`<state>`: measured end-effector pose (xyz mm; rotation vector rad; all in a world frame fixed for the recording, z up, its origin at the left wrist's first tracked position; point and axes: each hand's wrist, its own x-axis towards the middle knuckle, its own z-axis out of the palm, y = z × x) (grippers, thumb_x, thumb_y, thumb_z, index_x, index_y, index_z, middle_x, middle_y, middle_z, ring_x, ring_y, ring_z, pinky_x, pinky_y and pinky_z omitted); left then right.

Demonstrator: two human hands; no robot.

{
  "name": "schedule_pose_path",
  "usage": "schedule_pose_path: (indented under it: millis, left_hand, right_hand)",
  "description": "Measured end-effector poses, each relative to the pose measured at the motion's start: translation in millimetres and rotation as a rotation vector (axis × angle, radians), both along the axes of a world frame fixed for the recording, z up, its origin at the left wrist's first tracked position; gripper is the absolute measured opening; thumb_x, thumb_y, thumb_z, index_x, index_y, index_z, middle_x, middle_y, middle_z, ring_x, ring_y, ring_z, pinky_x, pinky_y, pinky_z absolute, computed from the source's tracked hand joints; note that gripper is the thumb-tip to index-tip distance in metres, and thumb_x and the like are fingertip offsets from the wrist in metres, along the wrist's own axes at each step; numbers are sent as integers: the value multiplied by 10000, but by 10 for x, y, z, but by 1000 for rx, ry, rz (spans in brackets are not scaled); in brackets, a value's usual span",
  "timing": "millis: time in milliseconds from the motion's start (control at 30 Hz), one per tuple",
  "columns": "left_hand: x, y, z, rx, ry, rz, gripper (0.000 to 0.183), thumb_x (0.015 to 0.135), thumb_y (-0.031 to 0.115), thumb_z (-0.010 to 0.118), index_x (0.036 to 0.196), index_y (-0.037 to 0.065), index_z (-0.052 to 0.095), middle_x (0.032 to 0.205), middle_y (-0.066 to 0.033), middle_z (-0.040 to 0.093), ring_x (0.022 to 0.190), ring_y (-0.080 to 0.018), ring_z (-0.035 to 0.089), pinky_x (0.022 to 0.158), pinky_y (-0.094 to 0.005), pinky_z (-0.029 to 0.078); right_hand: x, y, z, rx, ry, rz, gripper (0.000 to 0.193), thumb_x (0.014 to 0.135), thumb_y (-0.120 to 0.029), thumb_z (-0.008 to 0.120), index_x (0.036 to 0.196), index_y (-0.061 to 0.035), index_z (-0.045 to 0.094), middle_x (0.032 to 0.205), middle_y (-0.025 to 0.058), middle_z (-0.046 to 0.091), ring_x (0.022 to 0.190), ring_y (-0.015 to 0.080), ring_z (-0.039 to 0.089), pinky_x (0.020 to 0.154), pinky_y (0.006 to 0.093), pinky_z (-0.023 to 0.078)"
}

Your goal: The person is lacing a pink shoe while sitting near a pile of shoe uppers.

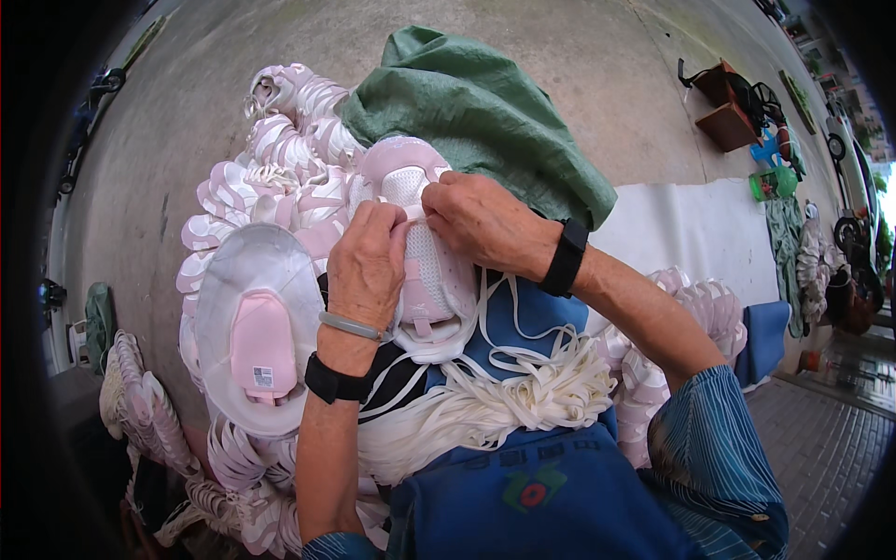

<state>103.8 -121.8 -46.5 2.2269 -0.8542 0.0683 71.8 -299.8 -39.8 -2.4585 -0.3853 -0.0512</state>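
Observation:
A pink and white shoe upper (431, 271) lies over my lap, its mesh tongue facing up. My left hand (367, 266) is closed at its left eyelet edge, with thumb and forefinger pinched. From the other side my right hand (490, 224) pinches near the eyelets. A short stretch of white shoelace (414, 214) shows between the fingertips; the fingers partly hide it. A thick bundle of loose white shoelaces (523, 397) rests across my blue apron (560, 495). Left of my left hand sits a pale oval bowl (219, 336) holding a pink insole-shaped piece (263, 341).
Stacked pink and white shoe uppers (280, 177) pile up at the left, with more uppers (705, 317) on the right. A crumpled green sack (467, 112) lies beyond my hands. A white sheet (681, 233), a brown wooden stool (728, 107) and a green plastic container (773, 183) are to the right.

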Motion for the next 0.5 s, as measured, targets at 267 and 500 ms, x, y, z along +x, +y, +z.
schedule_pose_path:
  millis: [267, 500]
  left_hand:
    - [-7, 9, -3, 24, 1, 10, 83, 842, 37, 607, 902, 15, 555, 822, -142, 554, 695, -311, 570, 617, -373, 454]
    - [6, 6, -1, 37, -76, 0, 89, 842, 37, 610, 910, 8, 559, 831, -145, 562, 706, -310, 584, 617, -380, 458]
  right_hand:
    - [-7, 54, 52, -75, 10, -14, 132, 813, -71, 550, 838, 51, 594, 876, 227, 581, 772, 376, 616, 669, 441, 505]
    - [-20, 82, 102, -87, -43, 1, 121, 845, -60, 529, 850, 58, 553, 852, 215, 573, 742, 359, 602, 646, 422, 481]
